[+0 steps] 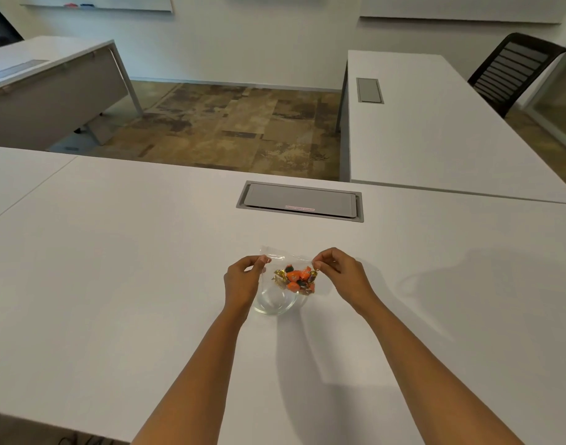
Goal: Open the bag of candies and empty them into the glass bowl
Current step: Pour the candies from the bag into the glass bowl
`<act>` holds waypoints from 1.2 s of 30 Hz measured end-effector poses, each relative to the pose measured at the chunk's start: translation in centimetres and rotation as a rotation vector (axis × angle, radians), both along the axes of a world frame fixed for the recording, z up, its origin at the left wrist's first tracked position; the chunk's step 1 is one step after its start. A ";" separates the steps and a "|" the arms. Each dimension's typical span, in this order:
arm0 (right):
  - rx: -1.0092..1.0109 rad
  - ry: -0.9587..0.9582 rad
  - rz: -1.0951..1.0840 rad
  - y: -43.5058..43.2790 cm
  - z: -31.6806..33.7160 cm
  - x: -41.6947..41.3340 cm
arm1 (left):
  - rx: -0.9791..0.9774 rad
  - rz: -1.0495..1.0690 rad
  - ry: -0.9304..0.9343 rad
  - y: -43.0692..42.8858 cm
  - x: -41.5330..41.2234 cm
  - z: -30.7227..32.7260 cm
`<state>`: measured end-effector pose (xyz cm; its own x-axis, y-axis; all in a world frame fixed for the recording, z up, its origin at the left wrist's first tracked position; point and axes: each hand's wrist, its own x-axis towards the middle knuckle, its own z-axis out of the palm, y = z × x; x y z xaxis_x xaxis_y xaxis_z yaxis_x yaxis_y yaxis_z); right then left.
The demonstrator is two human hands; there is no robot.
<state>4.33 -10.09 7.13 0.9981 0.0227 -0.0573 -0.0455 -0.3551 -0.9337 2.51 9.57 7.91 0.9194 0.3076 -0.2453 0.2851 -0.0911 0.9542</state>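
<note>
Clear bag (289,268) held up just above glass bowl (275,300), top edge stretched level between both hands, likely so seal can be parted and contents fall straight down. Candies (296,279) (orange, gold, dark wrappers) sagged at bag bottom, toward right side. Left hand (244,279) pinched on left top corner; right hand (339,273) pinched on right top corner. Bowl empty, rested on white table (114,268), near side of grey cable hatch (299,200). Whether seal is parted: cannot be told.

White table (146,268) lies open around glass bowl (274,301).
</note>
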 end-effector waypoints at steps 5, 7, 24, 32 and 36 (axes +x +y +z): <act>-0.085 -0.078 0.048 1.2 0.6 0.0 | 0.008 0.123 0.073 0.3 -0.1 -0.8; -0.125 -0.113 0.063 1.7 0.8 0.1 | 0.014 0.147 0.091 0.4 -0.1 -1.3; -0.484 -0.281 0.209 5.4 3.9 0.8 | -0.034 0.211 0.227 0.1 0.2 -3.3; -0.525 -0.308 0.211 6.6 4.4 0.5 | -0.007 0.241 0.247 -0.2 0.1 -3.7; -0.511 -0.352 0.207 7.3 4.5 0.3 | -0.035 0.264 0.261 -0.4 0.2 -3.9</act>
<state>4.62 -2.76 11.62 0.9372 0.2727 0.2173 0.3487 -0.7271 -0.5914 2.68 9.18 4.06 0.7145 0.5131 -0.4756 0.5284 0.0499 0.8475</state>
